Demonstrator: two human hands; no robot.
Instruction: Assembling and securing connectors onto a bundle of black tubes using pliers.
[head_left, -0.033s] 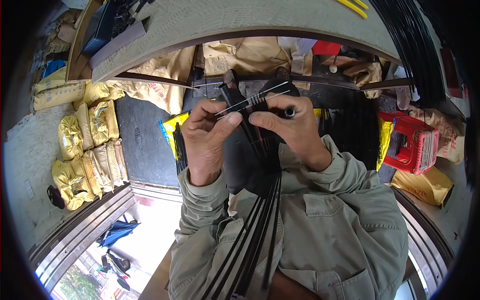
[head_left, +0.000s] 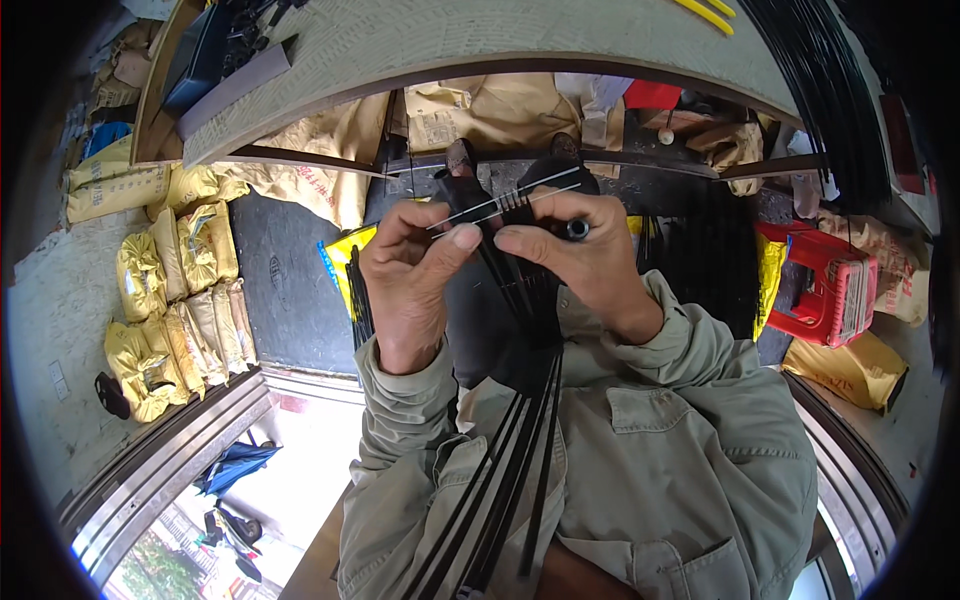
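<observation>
In front of my lap, my left hand (head_left: pixel 412 270) is closed, thumb and forefinger pinching two thin pale rods (head_left: pixel 470 214) near their left ends. The rods slant up to the right across a row of thin black strips (head_left: pixel 516 207). Closed on those strips is my right hand (head_left: pixel 585 250), its thumb lying across them. A dark tube with a round hollow end (head_left: pixel 577 229) sticks out from under my right fingers. Another thick dark piece (head_left: pixel 445 182) rises beside my left fingertips. Long black strips (head_left: pixel 495 470) run down from the hands over my shirt.
A worktop (head_left: pixel 480 45) curves across the far side, with a black strip bundle (head_left: pixel 825 110) hanging over its right end. Yellow sacks (head_left: pixel 165 300) are stacked at left. A red plastic stool (head_left: pixel 825 295) stands at right, near a yellow bag (head_left: pixel 845 370).
Both hands and the pieces have shifted only slightly. My left hand is a little farther left, and the tube's hollow end by my right hand sits slightly farther left and lower.
</observation>
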